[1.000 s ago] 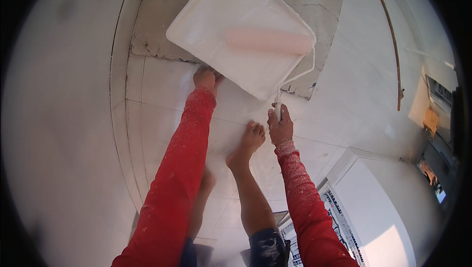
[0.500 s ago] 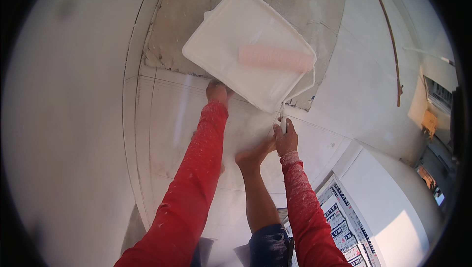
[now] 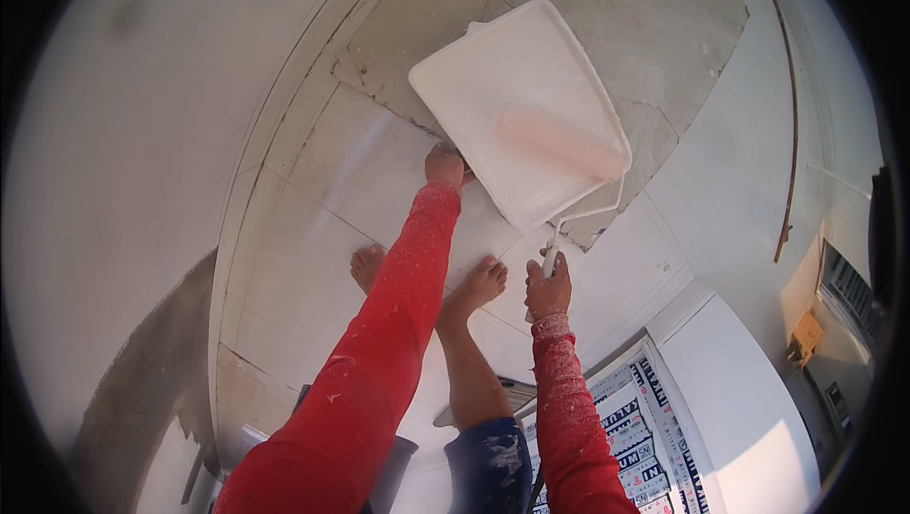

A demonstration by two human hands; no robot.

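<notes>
A white paint tray (image 3: 474, 78) is in front of me, its inside coated with white paint. My left hand (image 3: 444, 163) grips its left side, with some fingers hidden beneath the edge. In the tray lies the pale pink, slightly blurred sleeve of a paint roller (image 3: 550, 140). Its wire frame bends round past the tray's near right corner to a whitish handle. My right hand (image 3: 549, 288) is closed around that handle. Red sleeves spattered with white cover both arms.
Light tiles (image 3: 322, 159) meet a grey rough floor patch (image 3: 682, 40) under the tray. My bare feet (image 3: 485, 277) stand on the tiles. A pale wall (image 3: 114, 163) with a dark grey patch (image 3: 152, 372) rises at left. Printed covering (image 3: 630, 429) and a white ledge (image 3: 739, 381) are at lower right.
The view has turned, so the tray appears farther right and the grey wall patch shows. The roller sleeve now slants down to the right across the tray. Both hands keep their grip.
</notes>
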